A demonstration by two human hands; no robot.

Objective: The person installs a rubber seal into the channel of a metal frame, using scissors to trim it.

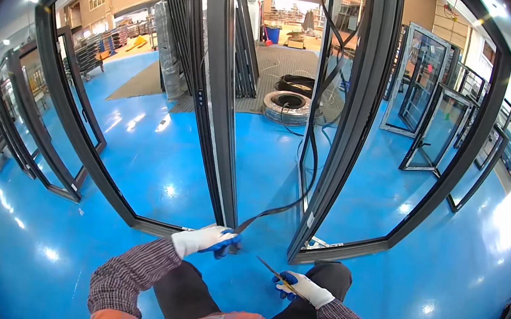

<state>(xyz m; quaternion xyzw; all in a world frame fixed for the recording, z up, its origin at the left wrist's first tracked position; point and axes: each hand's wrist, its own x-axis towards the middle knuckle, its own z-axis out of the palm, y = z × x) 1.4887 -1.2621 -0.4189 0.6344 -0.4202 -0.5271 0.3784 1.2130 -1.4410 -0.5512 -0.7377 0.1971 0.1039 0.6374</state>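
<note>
My left hand, in a white glove with blue fingertips, is closed around the end of a long black rubber strip. It is beside the lower corner of the left dark grey frame. From there the strip runs right, curves upward and hangs in loops by the right dark grey frame. In my right hand, gloved alike, is a slim pointed tool with a bit of yellow at its handle; its exact kind is unclear. This hand is low, above my right knee, apart from the strip.
Both tall frames stand upright before me, angled apart with a gap between. Coils of black strip lie on a grey mat beyond. More frames stand at right, others at left. The floor is glossy blue.
</note>
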